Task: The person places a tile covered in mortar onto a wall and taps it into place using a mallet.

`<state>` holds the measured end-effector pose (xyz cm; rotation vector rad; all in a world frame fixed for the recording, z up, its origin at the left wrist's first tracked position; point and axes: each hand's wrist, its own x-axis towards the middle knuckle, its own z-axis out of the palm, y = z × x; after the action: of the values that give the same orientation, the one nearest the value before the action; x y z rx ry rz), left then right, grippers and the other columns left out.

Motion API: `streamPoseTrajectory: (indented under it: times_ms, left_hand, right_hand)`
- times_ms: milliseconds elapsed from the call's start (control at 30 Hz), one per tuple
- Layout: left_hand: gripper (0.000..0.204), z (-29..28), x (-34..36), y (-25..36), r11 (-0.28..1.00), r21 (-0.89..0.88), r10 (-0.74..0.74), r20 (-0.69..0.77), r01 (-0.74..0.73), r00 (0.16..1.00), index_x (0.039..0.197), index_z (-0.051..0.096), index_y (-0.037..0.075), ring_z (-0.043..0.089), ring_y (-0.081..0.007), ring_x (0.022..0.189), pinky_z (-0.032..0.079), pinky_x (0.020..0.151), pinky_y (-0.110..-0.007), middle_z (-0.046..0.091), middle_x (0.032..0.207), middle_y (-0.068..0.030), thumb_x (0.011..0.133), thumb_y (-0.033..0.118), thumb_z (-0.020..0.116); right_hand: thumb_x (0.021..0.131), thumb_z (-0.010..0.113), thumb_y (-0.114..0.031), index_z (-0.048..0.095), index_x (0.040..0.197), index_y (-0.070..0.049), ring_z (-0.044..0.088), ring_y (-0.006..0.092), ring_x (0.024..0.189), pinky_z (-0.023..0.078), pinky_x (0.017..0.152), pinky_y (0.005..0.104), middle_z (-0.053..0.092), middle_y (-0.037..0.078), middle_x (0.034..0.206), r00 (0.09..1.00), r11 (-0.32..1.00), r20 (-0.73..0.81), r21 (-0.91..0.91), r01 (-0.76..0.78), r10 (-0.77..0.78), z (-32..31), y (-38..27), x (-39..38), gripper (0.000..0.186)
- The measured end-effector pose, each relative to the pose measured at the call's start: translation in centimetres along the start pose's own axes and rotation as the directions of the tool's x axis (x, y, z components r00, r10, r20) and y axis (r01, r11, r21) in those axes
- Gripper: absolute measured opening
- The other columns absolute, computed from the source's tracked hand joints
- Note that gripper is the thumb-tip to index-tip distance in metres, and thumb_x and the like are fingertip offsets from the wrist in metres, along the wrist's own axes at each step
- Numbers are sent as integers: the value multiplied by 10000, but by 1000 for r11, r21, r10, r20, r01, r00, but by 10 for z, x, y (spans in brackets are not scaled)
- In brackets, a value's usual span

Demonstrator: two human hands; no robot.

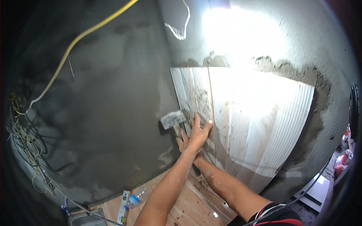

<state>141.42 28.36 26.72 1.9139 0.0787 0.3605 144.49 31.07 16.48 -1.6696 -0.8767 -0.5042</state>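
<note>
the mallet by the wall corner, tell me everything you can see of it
The mallet has a blocky grey head, dusty and pale on its face, tilted slightly with one end toward the narrow ribbed tile. It sits at the inner wall corner, against the tile's left edge. Its handle runs down into the right hand, mostly hidden behind the left hand, which lies flat on the tile. The head looks like rubber, though that is hard to confirm.

Two grey rendered walls [109,113] meet in a corner, a yellow cable [71,45] and tangled wires [22,147] hanging down the left one, harsh light [241,34] glaring off the right, above a pale wood-patterned floor [188,203].
</note>
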Motion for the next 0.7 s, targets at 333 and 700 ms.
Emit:
streamPoseTrajectory:
  times_ms: [333,700]
  left_hand:
    - [1489,6,30,91,963,89,263,-128,-253,956,1597,-154,-20,-101,-577,1512,136,1234,-615,-181,1591,-439,726,884,649]
    - [1488,2,32,83,941,142,321,-104,-306,941,1595,-147,-27,-81,-618,1493,147,1220,-641,-181,1580,-453,726,892,638]
  right_hand:
    - [989,603,-228,437,1480,54,414,488,1413,272,1203,488,506,362,1427,994,977,-14,-186,105,-109,-14,3,60,590]
    - [973,635,-209,478,1468,22,648,476,1145,466,1055,452,656,349,1195,991,990,-97,-117,80,-91,-11,-22,70,569]
